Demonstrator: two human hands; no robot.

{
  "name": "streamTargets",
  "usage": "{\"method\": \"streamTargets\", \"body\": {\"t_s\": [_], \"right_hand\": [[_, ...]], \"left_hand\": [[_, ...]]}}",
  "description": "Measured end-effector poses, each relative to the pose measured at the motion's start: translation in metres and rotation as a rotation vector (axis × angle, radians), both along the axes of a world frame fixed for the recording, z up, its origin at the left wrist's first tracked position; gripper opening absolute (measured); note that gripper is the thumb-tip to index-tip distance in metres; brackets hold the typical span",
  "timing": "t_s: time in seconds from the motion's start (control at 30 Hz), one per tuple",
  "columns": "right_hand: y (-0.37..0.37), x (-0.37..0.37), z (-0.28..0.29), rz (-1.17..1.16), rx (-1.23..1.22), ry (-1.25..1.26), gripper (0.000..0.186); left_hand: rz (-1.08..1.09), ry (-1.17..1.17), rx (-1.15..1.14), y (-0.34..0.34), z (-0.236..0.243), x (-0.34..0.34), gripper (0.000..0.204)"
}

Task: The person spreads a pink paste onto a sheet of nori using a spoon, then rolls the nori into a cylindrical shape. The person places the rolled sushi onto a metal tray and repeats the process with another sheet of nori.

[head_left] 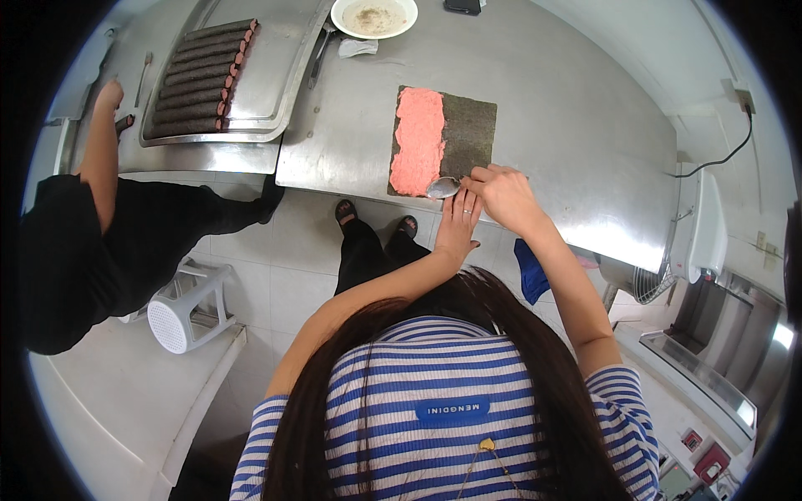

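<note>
A dark seaweed sheet point(473, 129) lies flat near the front edge of the metal table. Pink paste point(418, 138) covers its left half in a thick, uneven layer. My right hand point(508, 197) is closed around the handle of a metal spoon point(443, 188), whose bowl rests at the paste's near end. Just below the spoon, my left hand point(459, 224) has its fingers stretched toward the sheet's near edge, with a ring on one finger; it grips nothing that I can see.
Several seaweed rolls with pink filling point(205, 79) lie in a metal tray point(280, 100) at left. Beyond are a white bowl point(373, 18) of cloudy liquid, a folded white cloth point(357, 48) and a dark phone point(462, 7). A person in black point(125, 250) stands left beside a white stool point(188, 313).
</note>
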State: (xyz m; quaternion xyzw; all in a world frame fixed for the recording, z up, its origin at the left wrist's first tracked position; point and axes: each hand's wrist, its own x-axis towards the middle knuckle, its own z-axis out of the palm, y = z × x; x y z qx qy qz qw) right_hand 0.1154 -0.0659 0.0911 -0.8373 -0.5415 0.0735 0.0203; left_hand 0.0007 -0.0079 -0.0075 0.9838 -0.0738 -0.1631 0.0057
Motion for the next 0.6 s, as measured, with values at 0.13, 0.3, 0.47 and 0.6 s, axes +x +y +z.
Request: {"method": "streamTargets", "body": {"t_s": [0.13,0.3,0.47,0.6], "right_hand": [[0.001,0.01,0.019,0.06,0.037,-0.061,0.02],[0.008,0.023,0.024,0.189,0.003,-0.05,0.023],[0.034,0.021,0.011,0.292,-0.041,-0.089,0.025],[0.061,0.021,0.003,0.317,0.002,-0.064,0.026]], "left_hand": [[0.009,-0.059,-0.005,0.003,0.002,0.0,0.104],[0.01,-0.049,-0.003,0.002,0.002,-0.001,0.103],[-0.021,0.0,-0.004,0.001,0.001,-0.001,0.102],[-0.019,-0.013,0.004,-0.001,-0.003,-0.001,0.102]]}}
